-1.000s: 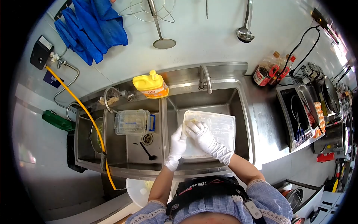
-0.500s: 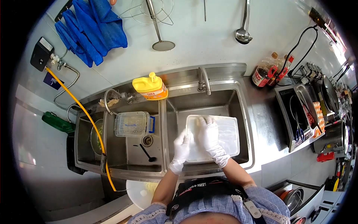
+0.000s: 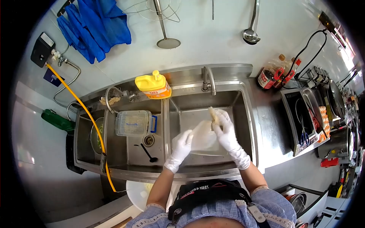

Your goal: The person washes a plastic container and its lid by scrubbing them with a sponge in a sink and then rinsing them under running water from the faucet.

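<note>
Both my hands wear white gloves over the right basin of the steel sink (image 3: 251,114). My left hand (image 3: 181,147) is closed on the left edge of a translucent white plastic container (image 3: 203,138), which is tilted in the basin and partly blurred. A small beige scrubbing pad (image 3: 213,114) is pinched between the fingers and thumb of my right hand (image 3: 225,129), raised just off the container's right side. Part of the container lies behind my hands.
A yellow detergent jug (image 3: 153,86) stands on the sink's back ledge, left of the faucet (image 3: 208,81). The middle basin holds a clear lidded box (image 3: 132,123) and a black ladle (image 3: 149,152). Bottles (image 3: 268,76) stand at the right. A yellow hose (image 3: 85,110) crosses the left.
The container has gone from lying flat to tilted and turned, shifting left. My right hand has lifted off its surface with the pad and moved right.
</note>
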Motion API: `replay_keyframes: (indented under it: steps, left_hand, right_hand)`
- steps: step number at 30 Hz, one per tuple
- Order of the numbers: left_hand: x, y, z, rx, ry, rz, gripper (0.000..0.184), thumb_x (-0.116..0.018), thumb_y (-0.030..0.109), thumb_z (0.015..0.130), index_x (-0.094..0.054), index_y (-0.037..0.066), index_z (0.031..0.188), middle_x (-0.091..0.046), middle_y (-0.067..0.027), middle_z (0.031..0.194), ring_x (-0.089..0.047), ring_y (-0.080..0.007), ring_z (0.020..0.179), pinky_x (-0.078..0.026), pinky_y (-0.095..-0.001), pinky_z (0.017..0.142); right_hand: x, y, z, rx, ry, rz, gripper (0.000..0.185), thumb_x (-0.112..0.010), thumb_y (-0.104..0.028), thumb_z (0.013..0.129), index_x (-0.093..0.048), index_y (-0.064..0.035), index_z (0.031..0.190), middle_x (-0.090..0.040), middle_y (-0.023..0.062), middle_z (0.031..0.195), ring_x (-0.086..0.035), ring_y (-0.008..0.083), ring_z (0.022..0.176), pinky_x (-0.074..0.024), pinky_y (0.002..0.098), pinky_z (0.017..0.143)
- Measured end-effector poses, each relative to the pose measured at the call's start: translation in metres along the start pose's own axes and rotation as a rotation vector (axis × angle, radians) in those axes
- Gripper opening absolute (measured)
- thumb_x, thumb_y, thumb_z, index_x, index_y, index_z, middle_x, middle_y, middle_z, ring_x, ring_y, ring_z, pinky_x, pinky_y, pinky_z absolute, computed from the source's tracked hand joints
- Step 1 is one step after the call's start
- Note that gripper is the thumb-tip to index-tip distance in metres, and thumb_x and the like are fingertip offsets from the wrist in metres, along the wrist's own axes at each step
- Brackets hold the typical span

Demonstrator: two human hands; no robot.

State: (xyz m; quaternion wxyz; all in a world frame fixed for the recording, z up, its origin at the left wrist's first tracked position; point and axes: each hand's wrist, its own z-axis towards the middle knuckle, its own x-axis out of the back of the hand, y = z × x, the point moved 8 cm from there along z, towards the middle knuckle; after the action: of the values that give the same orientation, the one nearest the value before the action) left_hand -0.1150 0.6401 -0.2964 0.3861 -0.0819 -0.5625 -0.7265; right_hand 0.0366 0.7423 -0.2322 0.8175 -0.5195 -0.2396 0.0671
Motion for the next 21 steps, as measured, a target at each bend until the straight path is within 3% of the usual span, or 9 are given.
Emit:
replay_keyframes:
  steps: [1,3,5,11,14,17,19,20,21]
  left_hand:
    - [0.003,0.002,0.005,0.005,-0.003,-0.004,0.017,-0.06,0.005,0.082,-0.059,-0.003,0.097,-0.064,-0.0132,0.088,-0.062,-0.0243,0.079,-0.048,-0.0308,0.071]
    - [0.003,0.037,0.013,-0.298,-0.061,0.223,0.013,-0.063,0.004,0.075,-0.058,0.001,0.087,-0.06,-0.0118,0.078,-0.057,-0.0299,0.073,-0.047,-0.0363,0.066]
    - [0.004,0.051,0.018,-0.349,-0.069,0.22,0.016,-0.063,0.005,0.069,-0.058,0.004,0.084,-0.057,-0.0092,0.075,-0.054,-0.0283,0.069,-0.045,-0.0389,0.062]
    - [-0.005,0.049,0.008,-0.401,-0.171,0.375,0.018,-0.062,0.005,0.068,-0.058,0.006,0.085,-0.055,-0.0063,0.076,-0.053,-0.0256,0.071,-0.044,-0.0369,0.066]
    - [-0.01,0.038,0.01,-0.369,-0.213,0.411,0.017,-0.063,0.006,0.067,-0.059,0.007,0.084,-0.058,-0.0055,0.081,-0.055,-0.0249,0.079,-0.042,-0.0349,0.075]
    - [-0.005,0.044,0.012,-0.432,-0.052,0.42,0.032,-0.064,0.01,0.072,-0.057,0.005,0.103,-0.057,-0.011,0.104,-0.052,-0.0263,0.102,-0.035,-0.0344,0.094]
    - [0.027,0.016,0.002,0.126,0.362,0.228,0.054,-0.064,0.017,0.079,-0.042,0.003,0.127,-0.043,-0.0174,0.127,-0.038,-0.0278,0.121,-0.022,-0.0351,0.106]
    - [0.02,-0.02,-0.018,0.443,0.41,0.031,0.071,-0.063,0.025,0.084,-0.023,0.001,0.138,-0.032,-0.0189,0.135,-0.031,-0.0293,0.126,-0.016,-0.0365,0.109]
    - [-0.005,-0.056,-0.038,0.732,0.47,-0.522,0.067,-0.062,0.034,0.084,-0.029,0.001,0.133,-0.036,-0.0161,0.132,-0.035,-0.0271,0.123,-0.028,-0.0361,0.104]
  right_hand:
    - [0.007,-0.007,0.004,0.018,-0.025,0.031,0.046,-0.05,-0.001,0.075,-0.051,-0.0034,0.121,-0.051,0.0179,0.111,-0.051,0.0326,0.101,-0.0379,0.038,0.093]
    - [0.006,-0.029,0.005,0.142,-0.109,-0.104,0.043,-0.053,-0.007,0.077,-0.051,-0.0034,0.12,-0.054,0.0141,0.108,-0.052,0.0302,0.096,-0.0373,0.04,0.091]
    - [-0.038,-0.035,-0.018,0.446,-0.485,-0.57,0.04,-0.057,-0.01,0.077,-0.053,-0.0041,0.116,-0.057,0.0095,0.104,-0.052,0.0277,0.092,-0.0393,0.0408,0.085]
    - [-0.036,0.011,-0.032,0.335,-0.451,-0.316,0.032,-0.06,-0.009,0.074,-0.057,-0.0057,0.105,-0.057,0.01,0.095,-0.054,0.028,0.082,-0.0443,0.0392,0.073]
    - [-0.039,0.014,-0.039,0.341,-0.372,-0.358,0.031,-0.06,-0.009,0.074,-0.056,-0.004,0.104,-0.056,0.0114,0.091,-0.054,0.0291,0.08,-0.0447,0.0389,0.072]
    - [-0.043,0.012,-0.048,0.39,-0.285,-0.54,0.033,-0.06,-0.012,0.074,-0.054,-0.003,0.104,-0.053,0.0122,0.087,-0.053,0.0289,0.082,-0.0436,0.038,0.073]
    - [-0.037,0.015,-0.049,0.377,-0.147,-0.643,0.033,-0.058,-0.013,0.073,-0.053,-0.0041,0.105,-0.051,0.0112,0.084,-0.051,0.0261,0.079,-0.0418,0.0371,0.07]
    - [-0.039,0.016,-0.054,0.372,-0.144,-0.64,0.033,-0.058,-0.013,0.073,-0.053,-0.0041,0.105,-0.051,0.0112,0.084,-0.051,0.0261,0.079,-0.0418,0.0371,0.07]
    - [-0.046,0.017,-0.062,0.39,-0.172,-0.748,0.034,-0.057,-0.013,0.072,-0.054,-0.0048,0.105,-0.049,0.0099,0.082,-0.05,0.0247,0.076,-0.0408,0.0366,0.068]
